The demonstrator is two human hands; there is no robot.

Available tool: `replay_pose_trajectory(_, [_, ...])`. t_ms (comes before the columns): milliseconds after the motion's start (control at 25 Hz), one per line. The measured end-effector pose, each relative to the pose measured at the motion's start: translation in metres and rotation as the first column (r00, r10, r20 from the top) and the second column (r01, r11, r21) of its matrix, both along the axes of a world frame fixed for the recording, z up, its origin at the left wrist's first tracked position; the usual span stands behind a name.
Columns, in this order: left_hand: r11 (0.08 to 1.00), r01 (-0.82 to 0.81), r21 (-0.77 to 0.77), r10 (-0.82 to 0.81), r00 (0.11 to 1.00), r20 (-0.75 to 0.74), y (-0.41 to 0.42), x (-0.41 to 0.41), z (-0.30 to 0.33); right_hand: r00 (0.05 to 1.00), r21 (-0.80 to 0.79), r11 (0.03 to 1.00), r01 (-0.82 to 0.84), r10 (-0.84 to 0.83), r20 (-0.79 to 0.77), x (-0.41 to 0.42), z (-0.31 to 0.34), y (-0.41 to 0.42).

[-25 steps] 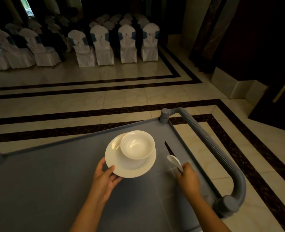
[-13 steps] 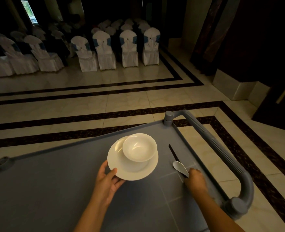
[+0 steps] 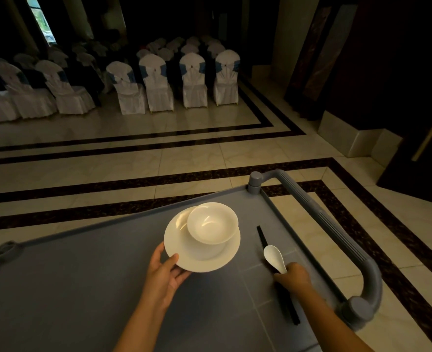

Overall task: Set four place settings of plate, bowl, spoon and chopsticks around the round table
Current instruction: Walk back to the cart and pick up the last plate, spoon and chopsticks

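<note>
A: Where are the things, taken from the largest down?

B: A grey plastic service cart [image 3: 87, 283] with a ribbed tubular handle [image 3: 329, 224] is seen on the tiled floor; no round table is in view. A round white ceramic plate [image 3: 184, 252] is carried above the cart's flat top, and a round white ceramic bowl [image 3: 211, 223] is seated on it, shifted toward the far right rim. A pair of long black chopsticks [image 3: 261, 237] and a white ceramic soup spoon [image 3: 274, 257] are gathered together near the handle.

A: How are the hands set?

B: The plate's near left edge is pinched by the left hand [image 3: 165, 273], thumb laid over the rim and fingers [image 3: 181, 274] spread beneath. The spoon's stem and the chopsticks are enclosed by the right hand [image 3: 292, 276], curled shut around both.

A: What could go wrong from here?

B: The plate is supported at one edge only, so a tilt is likely to be caused by the off-centre bowl, and the bowl could be slid off. The spoon could be let slip from the bundle, since smooth ceramic is pressed against thin sticks. The cart handle could be struck when the right hand is lifted. The dim light makes edges hard to judge.
</note>
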State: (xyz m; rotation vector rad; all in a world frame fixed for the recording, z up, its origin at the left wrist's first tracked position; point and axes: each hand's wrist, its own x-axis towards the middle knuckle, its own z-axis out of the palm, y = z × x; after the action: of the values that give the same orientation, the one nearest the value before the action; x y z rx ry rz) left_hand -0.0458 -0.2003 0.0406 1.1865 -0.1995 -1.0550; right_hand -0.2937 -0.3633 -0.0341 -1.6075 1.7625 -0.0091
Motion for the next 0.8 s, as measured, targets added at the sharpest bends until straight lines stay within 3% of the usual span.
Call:
replay_pose_trajectory(160, [0.999,0.037,-0.024,-0.037,0.999,-0.011,-0.009,-0.008,0.008,0.923,0.152,0.973,0.175,-0.216,0.317,-0.004,0.01,0.016])
replay_pose_trajectory(320, [0.993,0.101,-0.063,-0.102,0.995,-0.013,-0.028,-0.024,0.018,0.703,0.167,0.944,0.285,-0.324,0.633,-0.016,0.06,0.02])
replay_pose_trajectory(520, [0.963,0.249,-0.106,-0.253,0.967,-0.024,-0.06,-0.057,0.037,0.542,0.088,0.913,0.399,-0.312,0.78,-0.064,0.136,0.029])
replay_pose_trajectory(600, [0.932,0.342,-0.122,-0.345,0.939,-0.005,-0.071,-0.078,0.046,0.521,0.07,0.885,0.459,-0.333,0.786,-0.093,0.154,0.04])
replay_pose_trajectory(800, [0.811,0.568,-0.142,-0.575,0.818,-0.012,-0.099,-0.159,0.067,0.424,0.044,0.73,0.682,-0.444,0.789,-0.167,0.179,0.082])
